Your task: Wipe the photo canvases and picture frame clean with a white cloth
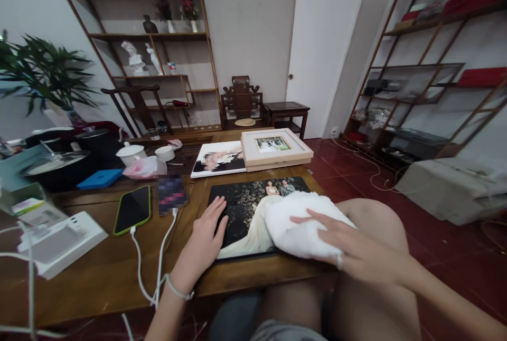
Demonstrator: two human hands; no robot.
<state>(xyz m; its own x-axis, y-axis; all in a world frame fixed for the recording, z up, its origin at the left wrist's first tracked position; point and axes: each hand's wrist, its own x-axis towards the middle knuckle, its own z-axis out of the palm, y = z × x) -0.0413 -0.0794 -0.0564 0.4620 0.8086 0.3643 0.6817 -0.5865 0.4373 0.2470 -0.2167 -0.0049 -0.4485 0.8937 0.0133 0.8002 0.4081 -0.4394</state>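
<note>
A dark wedding photo panel (241, 214) lies flat near the table's front edge, showing a couple and a long pale gown. My left hand (206, 230) rests on its left edge with the fingers stretched out and nothing in them. Over the panel's right part, my right hand (335, 235) holds a bunched white cloth (293, 225), thumb and fingers spread across its top and side. The cloth hides the panel's lower right corner and part of the gown.
Behind the panel are a framed photo (277, 145) and a white-edged photo print (217, 160). To the left lie a phone (133, 210) with a green case, white cables (160, 256), a white box (67, 240) and a blue box (100, 178). Pots and cups stand farther back.
</note>
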